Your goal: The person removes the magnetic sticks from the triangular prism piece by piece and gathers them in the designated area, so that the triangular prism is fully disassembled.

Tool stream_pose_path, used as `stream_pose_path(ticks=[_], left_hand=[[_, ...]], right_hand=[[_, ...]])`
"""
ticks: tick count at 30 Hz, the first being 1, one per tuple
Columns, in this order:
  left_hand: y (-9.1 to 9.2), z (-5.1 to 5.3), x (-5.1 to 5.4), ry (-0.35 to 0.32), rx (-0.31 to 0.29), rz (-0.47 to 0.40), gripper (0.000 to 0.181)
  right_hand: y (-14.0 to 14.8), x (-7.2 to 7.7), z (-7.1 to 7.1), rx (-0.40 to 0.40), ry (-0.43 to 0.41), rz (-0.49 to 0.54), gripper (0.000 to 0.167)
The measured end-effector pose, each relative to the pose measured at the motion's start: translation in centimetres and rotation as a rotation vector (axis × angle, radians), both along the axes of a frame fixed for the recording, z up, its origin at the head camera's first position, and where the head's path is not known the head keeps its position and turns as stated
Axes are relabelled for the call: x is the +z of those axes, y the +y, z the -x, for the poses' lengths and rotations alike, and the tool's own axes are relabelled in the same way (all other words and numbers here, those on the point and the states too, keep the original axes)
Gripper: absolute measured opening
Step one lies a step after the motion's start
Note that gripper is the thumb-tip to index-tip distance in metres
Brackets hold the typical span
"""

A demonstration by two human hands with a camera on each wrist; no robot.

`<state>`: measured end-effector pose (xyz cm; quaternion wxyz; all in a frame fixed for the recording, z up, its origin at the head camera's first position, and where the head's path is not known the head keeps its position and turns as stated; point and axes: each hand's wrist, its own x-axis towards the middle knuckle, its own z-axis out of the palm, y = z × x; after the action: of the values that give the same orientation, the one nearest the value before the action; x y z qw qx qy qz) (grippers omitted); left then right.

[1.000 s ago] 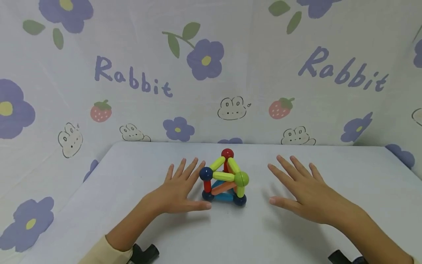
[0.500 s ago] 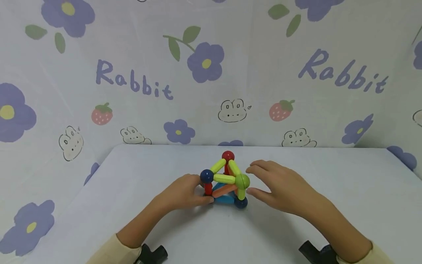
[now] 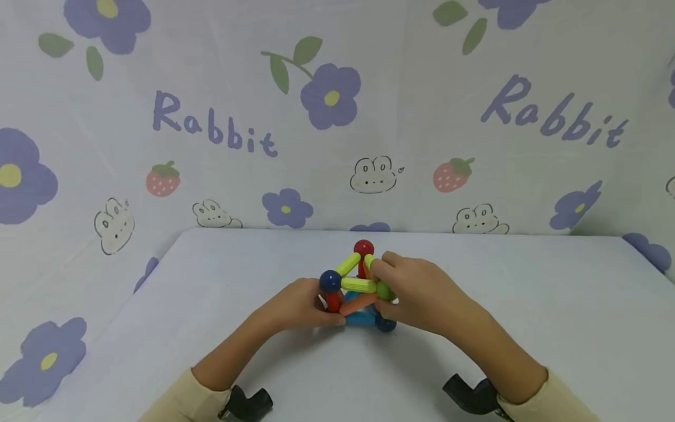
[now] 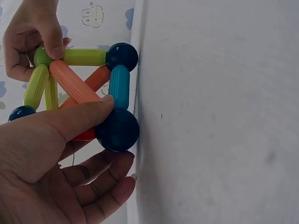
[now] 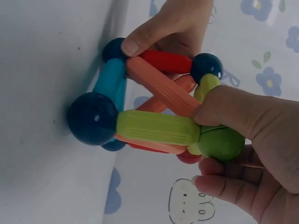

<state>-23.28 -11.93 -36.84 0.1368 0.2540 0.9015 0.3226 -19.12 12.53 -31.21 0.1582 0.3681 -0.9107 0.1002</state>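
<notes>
A ball-and-rod construction toy [image 3: 358, 285] stands on the white table, built as a prism of coloured rods joined by balls. My left hand [image 3: 297, 306] grips its lower left corner. In the left wrist view that thumb lies against a lower navy ball [image 4: 117, 130], with the fingers curled behind and below. The upper green ball [image 5: 221, 143] is pinched between thumb and fingers of my right hand [image 3: 424, 290]. A red ball [image 3: 364, 248] tops the back corner, and an upper navy ball [image 3: 330, 281] sits at left. Orange rods [image 5: 163, 86] run diagonally across the sides.
The white tabletop [image 3: 527, 305] ends at a patterned cloth backdrop [image 3: 411, 117] with flowers and rabbits. Black devices are worn at the left wrist [image 3: 248, 404] and right wrist [image 3: 471, 395], close above the table.
Both hands came inward from spread, straight fingers beside the toy. The left took hold of the lower left corner first, then the right closed on the green ball. The toy stays about in place.
</notes>
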Motion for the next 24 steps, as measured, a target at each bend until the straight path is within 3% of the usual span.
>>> stream_pose_path(ticks=[10, 16, 24], left_hand=[[0.01, -0.25, -0.06, 0.003, 0.009, -0.011, 0.034], [0.26, -0.27, 0.00, 0.015, 0.025, 0.026, 0.037], [0.37, -0.23, -0.20, 0.047, 0.008, 0.029, 0.034]], right_hand=[[-0.19, -0.56, 0.27, 0.014, 0.020, 0.030, 0.035], [0.31, -0.24, 0.36, 0.009, 0.035, 0.072, 0.032], [0.51, -0.36, 0.40, 0.025, -0.002, 0.134, 0.029]])
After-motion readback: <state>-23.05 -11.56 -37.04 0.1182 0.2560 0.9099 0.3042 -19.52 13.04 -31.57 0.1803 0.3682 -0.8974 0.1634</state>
